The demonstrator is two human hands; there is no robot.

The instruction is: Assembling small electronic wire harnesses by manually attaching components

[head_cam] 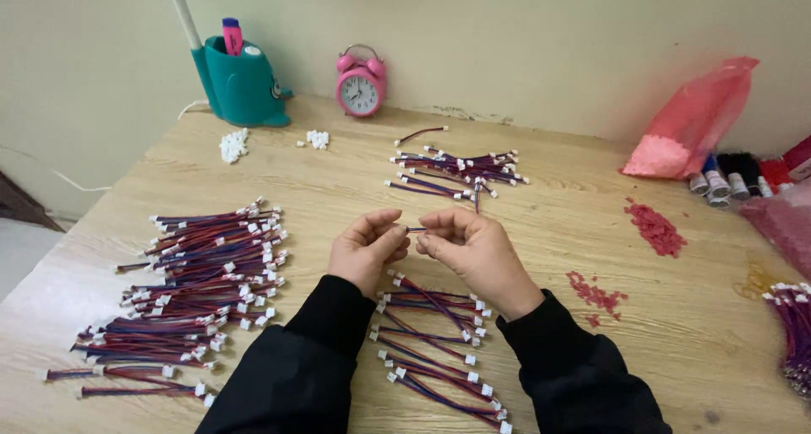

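A short red-and-blue wire lead (416, 229) is pinched at each end between the fingertips of the left hand (365, 250) and the right hand (473, 248), held just above the wooden table (557, 231); only a small dark stretch of it shows in the gap between the two hands, and its ends are hidden by the fingers; directly under the wrists lies a loose batch of similar leads with white connectors (435, 349); a large heap of leads (198, 295) sits to the left, a smaller pile (456, 170) beyond the hands; red plastic bits (655, 227) lie scattered to the right, near a pink bag (693, 122); a pink alarm clock (361, 84) and a teal pen holder (239, 84) stand by the wall; the held lead runs level, left to right across the view.
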